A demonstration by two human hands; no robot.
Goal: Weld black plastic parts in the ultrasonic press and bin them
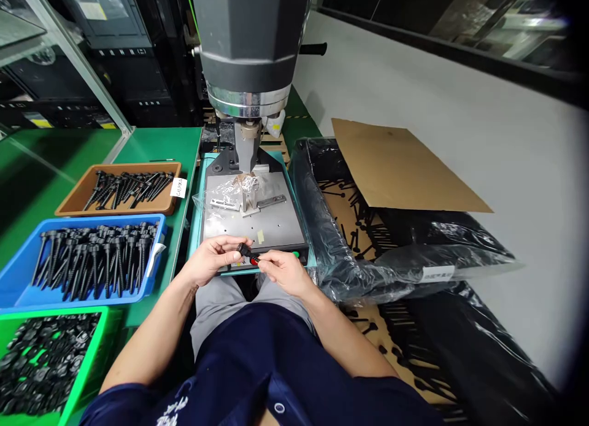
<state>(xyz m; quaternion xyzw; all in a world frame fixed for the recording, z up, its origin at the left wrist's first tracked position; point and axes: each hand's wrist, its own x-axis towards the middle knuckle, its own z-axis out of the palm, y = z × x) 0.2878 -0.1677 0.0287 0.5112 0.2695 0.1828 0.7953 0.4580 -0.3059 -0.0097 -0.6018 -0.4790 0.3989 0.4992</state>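
Note:
Just in front of the machine's base plate (230,229), my left hand (216,257) pinches the head end of a small black plastic part (245,250). The fingers of my right hand (283,271) are closed on the other end of that part, which slants down to the right. Its exact kind is too small to make out. Behind my hands, a metal fixture (249,205) stands on the plate, with clear plastic film around it. Above it hangs the grey machine head (251,58) with a metal tool tip (247,147).
At left are a brown bin (69,196) and a blue bin (18,291) of long black threaded parts, and a green bin (85,377) of small black pieces. At right, a plastic-lined box (322,242) holds black parts, with a cardboard sheet (409,168) over it.

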